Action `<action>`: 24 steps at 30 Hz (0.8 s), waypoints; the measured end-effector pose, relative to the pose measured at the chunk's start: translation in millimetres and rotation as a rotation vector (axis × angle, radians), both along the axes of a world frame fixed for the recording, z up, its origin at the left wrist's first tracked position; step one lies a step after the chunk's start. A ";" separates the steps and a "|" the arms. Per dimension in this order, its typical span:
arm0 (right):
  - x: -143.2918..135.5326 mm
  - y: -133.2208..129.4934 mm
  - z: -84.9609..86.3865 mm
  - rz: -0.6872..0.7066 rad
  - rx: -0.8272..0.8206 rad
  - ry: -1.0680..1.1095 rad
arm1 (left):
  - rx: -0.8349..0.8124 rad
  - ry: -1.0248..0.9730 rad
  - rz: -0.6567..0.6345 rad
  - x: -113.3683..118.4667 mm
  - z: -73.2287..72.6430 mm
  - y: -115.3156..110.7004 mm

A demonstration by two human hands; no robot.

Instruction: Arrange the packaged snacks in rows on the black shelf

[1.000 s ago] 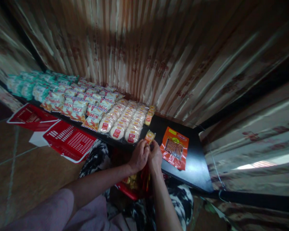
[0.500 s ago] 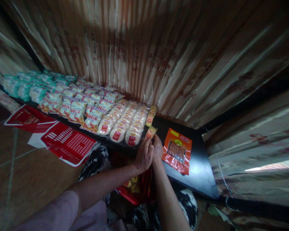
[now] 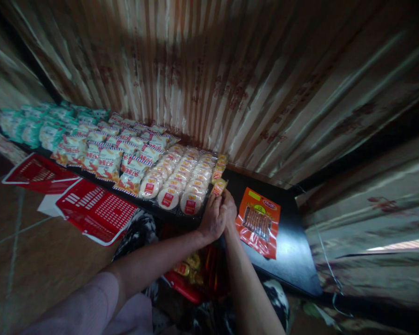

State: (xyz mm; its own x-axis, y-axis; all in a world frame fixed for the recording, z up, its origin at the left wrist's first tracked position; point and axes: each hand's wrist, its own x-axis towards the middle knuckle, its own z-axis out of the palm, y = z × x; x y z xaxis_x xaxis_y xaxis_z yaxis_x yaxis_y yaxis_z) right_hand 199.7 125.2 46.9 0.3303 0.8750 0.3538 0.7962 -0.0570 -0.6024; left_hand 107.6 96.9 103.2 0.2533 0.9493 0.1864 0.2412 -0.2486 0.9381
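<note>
My left hand and my right hand press together at the front of the black shelf. Between their fingertips is a small yellow snack packet, partly covered by the fingers. Both hands are closed on it; the exact grip of the right fingers is hidden. Just beyond it runs a short row of matching yellow packets. Immediately left stand three rows of round crackers in clear wrappers. To the right of my hands, an orange bag with a sausage-like snack lies flat on the shelf.
White-and-blue snack bags and teal bags fill the shelf's left part. Red printed bags lie below its front edge. A red container with yellow packets sits below my forearms. A pleated curtain hangs behind the shelf.
My two hands have pushed the yellow packet slightly forward, closer to the row of matching packets. The view has shifted a little; the other goods look unmoved.
</note>
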 end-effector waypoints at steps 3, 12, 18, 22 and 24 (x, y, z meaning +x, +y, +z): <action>1.1 5.1 -3.0 0.000 -0.013 0.024 | 0.009 0.008 0.007 2.4 0.4 5.3; -1.7 11.2 4.7 0.001 -0.028 0.081 | 0.032 0.048 0.031 5.5 -8.9 16.0; -1.9 17.0 5.3 0.001 -0.008 0.117 | 0.046 0.132 0.044 7.1 -10.7 21.4; -1.8 17.8 4.5 -0.010 -0.027 0.113 | 0.048 0.141 0.034 5.3 -7.8 22.3; -1.6 17.6 3.8 -0.021 -0.037 0.113 | 0.064 0.131 0.014 3.6 -5.6 22.5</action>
State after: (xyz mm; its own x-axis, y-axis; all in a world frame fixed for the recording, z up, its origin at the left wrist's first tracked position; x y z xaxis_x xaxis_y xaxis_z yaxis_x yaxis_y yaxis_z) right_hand 198.1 142.7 50.7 0.3845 0.8794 0.2806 0.7219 -0.0971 -0.6851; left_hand 111.2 119.4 97.6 0.2659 0.9402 0.2130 0.3642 -0.3026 0.8808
